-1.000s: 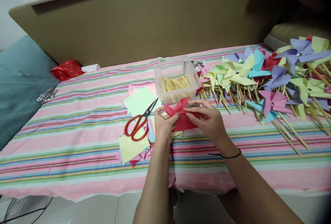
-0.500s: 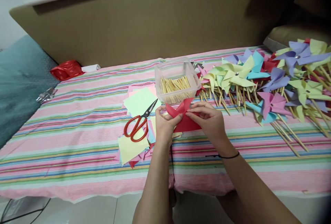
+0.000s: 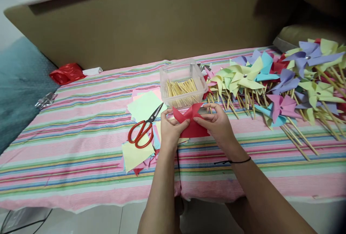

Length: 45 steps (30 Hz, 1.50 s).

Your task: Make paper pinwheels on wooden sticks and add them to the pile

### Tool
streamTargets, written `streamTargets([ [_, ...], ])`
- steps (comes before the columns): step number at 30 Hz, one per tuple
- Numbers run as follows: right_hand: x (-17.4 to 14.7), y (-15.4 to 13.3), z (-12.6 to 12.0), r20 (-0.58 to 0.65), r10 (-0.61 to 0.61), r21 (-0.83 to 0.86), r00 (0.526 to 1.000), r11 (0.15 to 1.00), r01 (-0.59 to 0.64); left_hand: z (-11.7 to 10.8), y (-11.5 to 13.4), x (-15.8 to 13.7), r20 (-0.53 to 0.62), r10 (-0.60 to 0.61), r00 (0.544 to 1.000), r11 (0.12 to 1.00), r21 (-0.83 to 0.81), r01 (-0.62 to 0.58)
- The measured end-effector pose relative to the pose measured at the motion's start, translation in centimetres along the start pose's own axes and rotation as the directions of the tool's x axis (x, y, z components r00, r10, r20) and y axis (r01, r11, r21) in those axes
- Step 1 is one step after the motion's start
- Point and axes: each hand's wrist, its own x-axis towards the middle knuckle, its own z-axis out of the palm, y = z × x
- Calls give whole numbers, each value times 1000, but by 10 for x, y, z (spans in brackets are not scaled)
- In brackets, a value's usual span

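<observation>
A red paper square, thin and matte with its corners folded inward into pointed flaps, sits between both hands just near of a clear plastic tub. The left hand pinches its left edge between thumb and fingertips; the right hand pinches the right side, fingers curled close together around the folded middle, a thin black band on that wrist. The paper is raised a little over the cloth, its two upper flaps standing like a bow. The tub is square with rounded corners and holds a bed of pale wooden sticks. To the left lie loose sheets of pastel paper, green, pink and yellow, overlapping in a ragged heap, with red-handled scissors resting on them, blades pointing far and right. To the right a wide spread of finished pinwheels in lilac, lime, blue and pink lies on long wooden stems. The cloth is striped pink, green and blue, slightly ribbed. Behind runs a tan padded board; a crumpled red bag lies far left.
</observation>
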Motion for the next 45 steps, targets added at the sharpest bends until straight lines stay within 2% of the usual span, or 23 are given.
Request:
streamTargets([
  [9,0,-1,0,10,4,-17,1000,1000,-4,-1,-1,0,13,3,1000,1000,14,-3],
  [19,0,-3,-1,-13,107,9,994,994,-107,-2,0,1,11,3,1000,996,92,-4],
  [29,-2,-6,1,-39,141,4,989,990,-141,-2,0,0,32,-9,999,998,62,7],
  [34,-1,-5,1,-47,159,19,986,987,-158,-4,2,0,77,-66,995,997,40,63],
  [39,0,-5,-2,-43,149,22,988,989,-148,-6,3,0,121,-85,989,996,46,80],
  [45,1,-1,-4,-52,75,-120,996,990,-81,-4,2,-1,62,-89,994,993,90,83],
])
